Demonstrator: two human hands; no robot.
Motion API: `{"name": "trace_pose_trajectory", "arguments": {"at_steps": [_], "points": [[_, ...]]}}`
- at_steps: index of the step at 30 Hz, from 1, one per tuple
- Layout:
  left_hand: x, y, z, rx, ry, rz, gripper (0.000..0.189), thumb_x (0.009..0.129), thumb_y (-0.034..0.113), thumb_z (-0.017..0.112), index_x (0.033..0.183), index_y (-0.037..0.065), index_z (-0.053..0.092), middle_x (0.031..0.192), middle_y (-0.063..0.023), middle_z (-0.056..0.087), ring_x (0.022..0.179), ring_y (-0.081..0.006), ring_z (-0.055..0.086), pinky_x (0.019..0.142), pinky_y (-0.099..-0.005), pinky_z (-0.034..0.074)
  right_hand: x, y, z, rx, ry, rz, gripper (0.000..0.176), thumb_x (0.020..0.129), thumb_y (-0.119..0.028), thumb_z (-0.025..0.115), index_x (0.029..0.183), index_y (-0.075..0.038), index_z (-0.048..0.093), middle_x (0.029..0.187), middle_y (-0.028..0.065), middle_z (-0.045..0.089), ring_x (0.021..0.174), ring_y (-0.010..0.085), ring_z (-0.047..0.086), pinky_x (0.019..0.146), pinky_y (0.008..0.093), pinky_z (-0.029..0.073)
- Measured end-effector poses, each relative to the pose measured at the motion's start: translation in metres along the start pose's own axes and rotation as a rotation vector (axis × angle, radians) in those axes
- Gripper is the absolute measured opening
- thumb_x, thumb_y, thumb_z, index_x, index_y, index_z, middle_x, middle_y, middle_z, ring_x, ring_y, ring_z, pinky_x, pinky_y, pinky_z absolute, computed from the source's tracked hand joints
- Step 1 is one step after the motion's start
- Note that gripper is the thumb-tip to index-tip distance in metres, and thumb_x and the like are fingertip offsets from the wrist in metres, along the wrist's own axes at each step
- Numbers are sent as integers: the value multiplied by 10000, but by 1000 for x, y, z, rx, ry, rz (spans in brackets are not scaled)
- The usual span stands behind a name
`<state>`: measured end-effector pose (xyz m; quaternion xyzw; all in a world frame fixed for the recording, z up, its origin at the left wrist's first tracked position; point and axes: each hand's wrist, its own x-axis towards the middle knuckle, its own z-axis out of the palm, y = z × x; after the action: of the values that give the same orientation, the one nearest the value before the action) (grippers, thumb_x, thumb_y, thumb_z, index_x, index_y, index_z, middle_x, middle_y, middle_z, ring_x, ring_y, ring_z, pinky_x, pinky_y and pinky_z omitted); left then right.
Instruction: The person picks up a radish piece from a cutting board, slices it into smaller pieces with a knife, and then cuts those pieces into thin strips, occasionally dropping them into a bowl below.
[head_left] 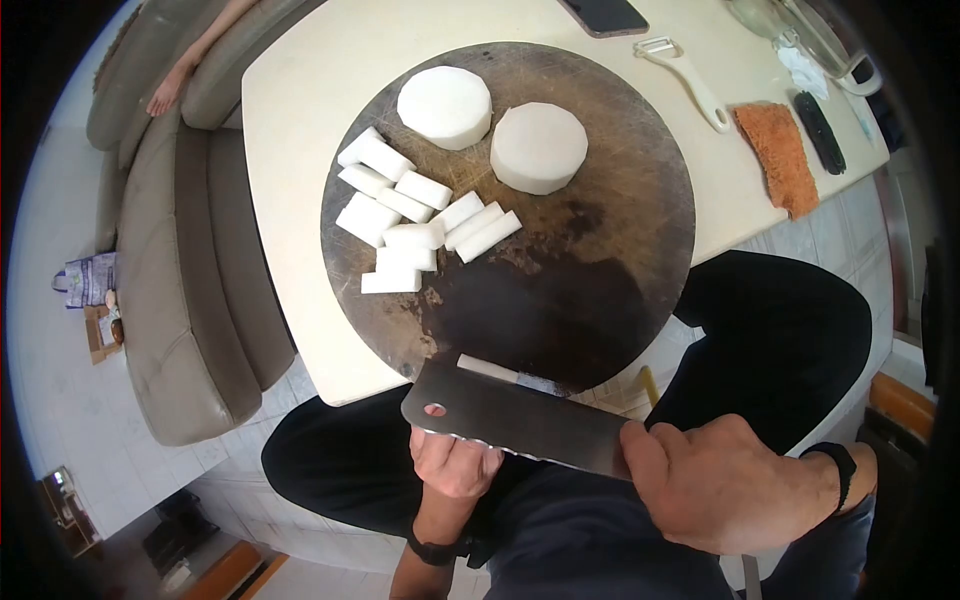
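My right hand (715, 480) is closed on a cleaver (510, 415), whose handle is hidden in the grip. The broad blade points left, over my lap and the near edge of a round wooden chopping board (640, 200). Under the blade's far end is my left hand (455, 465), fingers curled at its lower edge; whatever they hold is hidden. Two thick white radish rounds (445, 107) sit at the back of the board. Several short white radish sticks (405, 205) lie in a loose pile at its left. Just behind the blade shows a thin white strip (488, 368).
The cream table (285, 150) also bears a peeler (690, 85), an orange-brown cloth (778, 158), a black elongated object (820, 132) and a phone (605, 14). A dark wet patch covers the board's near side. On the left, a sofa (165, 300) holds another person's arm (205, 55).
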<state>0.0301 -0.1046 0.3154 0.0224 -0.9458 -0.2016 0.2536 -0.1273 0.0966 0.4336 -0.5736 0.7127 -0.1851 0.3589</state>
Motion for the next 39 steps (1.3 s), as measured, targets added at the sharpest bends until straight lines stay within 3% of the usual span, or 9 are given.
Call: {"name": "trace_pose_trajectory", "arguments": {"at_steps": [4,10,15,17,24,29,31,37,39], "points": [[-5,1,-2,45,-31,-12,192,722,86,704,906,33,702,975,-112,674,927,-282,650,907,-462,480,14,-1,-2,36,-11,-13,340,781,-18,608,971,246,510,645,267,596,504,272,644,379,333,491],[-2,2,0,-31,-11,-49,261,710,50,699,970,20,699,986,-116,656,916,-301,647,871,-460,492,33,-2,-4,88,26,-37,308,760,-10,617,918,237,524,671,280,605,547,283,664,416,322,508],[1,1,3,-37,19,-34,210,708,5,678,917,-12,685,939,-136,645,883,-325,638,824,-466,507,41,-3,-3,111,40,-32,272,759,-19,629,881,214,559,688,272,619,573,279,677,447,311,519],[5,1,4,-42,40,-8,192,701,-14,674,893,-23,681,924,-142,642,871,-332,635,812,-466,511,50,1,9,72,181,-109,198,763,-26,598,851,135,522,656,206,589,512,273,628,407,316,462],[15,6,4,-68,33,-34,188,655,-68,709,836,-22,680,905,-141,634,855,-338,623,786,-432,510,52,1,14,-98,276,-143,151,744,-19,606,819,92,537,648,189,590,514,272,623,431,303,471],[16,10,11,-50,125,-22,237,642,-45,776,849,-14,663,938,-145,635,898,-340,613,812,-418,499,27,4,9,-27,122,26,175,721,-42,657,793,64,537,628,156,585,528,272,647,463,329,486],[17,11,13,-45,143,-18,248,654,-41,793,878,0,696,969,-114,633,927,-313,614,802,-384,519,21,7,12,-56,167,50,184,721,-46,657,793,54,520,623,152,580,517,265,640,449,327,473],[9,5,10,-64,131,-5,213,694,-38,737,895,-12,671,969,-155,644,920,-352,619,847,-427,490,11,-4,12,-125,242,-2,197,722,-57,654,803,41,504,598,145,570,502,236,633,409,329,450],[7,4,10,-41,100,5,191,645,-79,685,829,-38,657,899,-151,625,878,-353,618,837,-485,498,11,-7,12,-160,215,-7,184,726,-53,649,799,46,512,592,150,573,500,229,635,400,327,451]]}}
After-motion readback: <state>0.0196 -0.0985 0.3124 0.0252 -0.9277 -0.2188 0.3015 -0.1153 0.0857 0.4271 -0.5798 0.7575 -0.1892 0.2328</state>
